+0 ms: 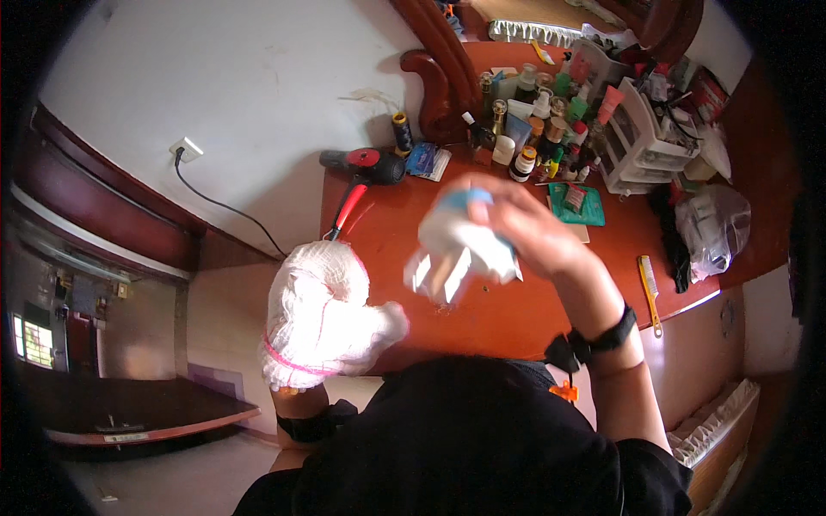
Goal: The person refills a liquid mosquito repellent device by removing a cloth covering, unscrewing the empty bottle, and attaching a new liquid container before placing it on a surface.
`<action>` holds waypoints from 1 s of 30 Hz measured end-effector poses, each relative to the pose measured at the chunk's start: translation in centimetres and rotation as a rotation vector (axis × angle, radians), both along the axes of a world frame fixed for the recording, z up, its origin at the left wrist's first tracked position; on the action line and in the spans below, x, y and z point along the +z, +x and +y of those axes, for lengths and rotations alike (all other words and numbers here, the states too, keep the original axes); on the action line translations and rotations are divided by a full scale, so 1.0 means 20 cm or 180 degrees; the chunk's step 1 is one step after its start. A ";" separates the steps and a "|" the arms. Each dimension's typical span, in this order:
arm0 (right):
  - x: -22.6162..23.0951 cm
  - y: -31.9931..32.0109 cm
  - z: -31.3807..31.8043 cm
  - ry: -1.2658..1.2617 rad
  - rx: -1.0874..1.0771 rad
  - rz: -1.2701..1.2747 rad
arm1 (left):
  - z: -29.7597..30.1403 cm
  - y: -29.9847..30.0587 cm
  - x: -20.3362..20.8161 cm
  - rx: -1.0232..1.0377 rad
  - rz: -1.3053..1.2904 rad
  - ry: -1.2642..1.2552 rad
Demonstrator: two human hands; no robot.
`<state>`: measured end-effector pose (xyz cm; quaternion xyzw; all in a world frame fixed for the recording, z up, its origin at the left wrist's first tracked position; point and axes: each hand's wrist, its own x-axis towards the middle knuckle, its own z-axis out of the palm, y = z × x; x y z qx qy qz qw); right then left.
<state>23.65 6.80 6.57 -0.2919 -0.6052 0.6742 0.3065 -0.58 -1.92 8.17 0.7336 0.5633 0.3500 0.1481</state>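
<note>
Gripping a blurred white-and-blue bundle (pixel 460 230) between thumb and fingers, the right hand (pixel 533 228) hangs over the red-brown tabletop (pixel 516 322), just off centre toward 2 o'clock. At 8 o'clock, the left hand (pixel 340 322) is wrapped in a white knit covering (pixel 314 279) by the tabletop's left edge; whether its fingers are spread or pressed together, I cannot tell. Open surface runs from below the bundle to the near edge at 6 o'clock, and right toward a yellow comb (pixel 650 288) at 3 o'clock. A hair dryer (pixel 368 166) at 11 o'clock and crowded bottles (pixel 523 162) at 1 o'clock narrow the far side.
</note>
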 end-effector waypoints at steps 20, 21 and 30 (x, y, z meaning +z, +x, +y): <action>-0.13 -0.01 0.09 -0.0076 0.0572 0.0379 | -0.02 0.02 0.07 -0.0407 0.0468 0.0193; -0.14 -0.01 0.09 -0.0051 0.0606 0.0400 | -0.01 0.02 0.08 -0.0453 0.0546 0.0261; -0.15 -0.02 0.06 -0.0344 0.0353 0.0794 | -0.01 -0.01 0.01 -0.0222 0.0095 -0.0532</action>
